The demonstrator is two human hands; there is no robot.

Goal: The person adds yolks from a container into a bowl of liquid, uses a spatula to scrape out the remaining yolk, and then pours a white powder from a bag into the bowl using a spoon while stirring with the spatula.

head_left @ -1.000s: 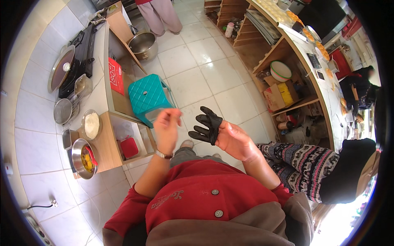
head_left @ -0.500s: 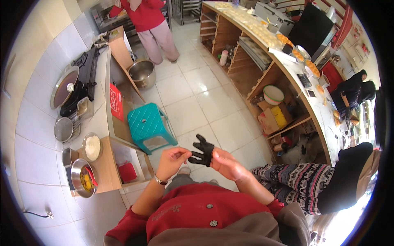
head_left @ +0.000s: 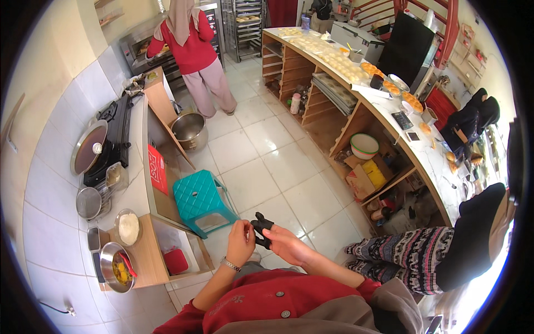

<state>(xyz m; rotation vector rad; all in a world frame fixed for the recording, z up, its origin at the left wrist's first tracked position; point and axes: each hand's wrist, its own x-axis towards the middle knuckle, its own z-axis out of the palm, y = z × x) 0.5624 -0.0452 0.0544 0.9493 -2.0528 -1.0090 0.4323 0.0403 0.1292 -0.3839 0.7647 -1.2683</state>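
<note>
My left hand (head_left: 241, 243) is closed, its fingertips gathered at a black glove (head_left: 261, 227) in front of my waist. My right hand (head_left: 288, 248) holds against the same glove from the right, thumb on top; the glove hides most of its fingers. Below and left of them are a steel bowl (head_left: 113, 278) with yellow contents and a red utensil, and a bowl of white powder (head_left: 128, 227). A teal plastic stool (head_left: 201, 199) stands on the floor just beyond my hands.
A person (head_left: 186, 61) in red stands at the oven. A steel pot (head_left: 191, 139) is on the floor. The long right counter (head_left: 378, 103) holds dough and baked goods. A person (head_left: 411, 256) in patterned trousers is close at my right, another (head_left: 467, 122) behind the counter.
My view has tilted up toward the back of the room. My left hand has moved in onto the glove, and the glove's spread fingers now look bunched between my hands.
</note>
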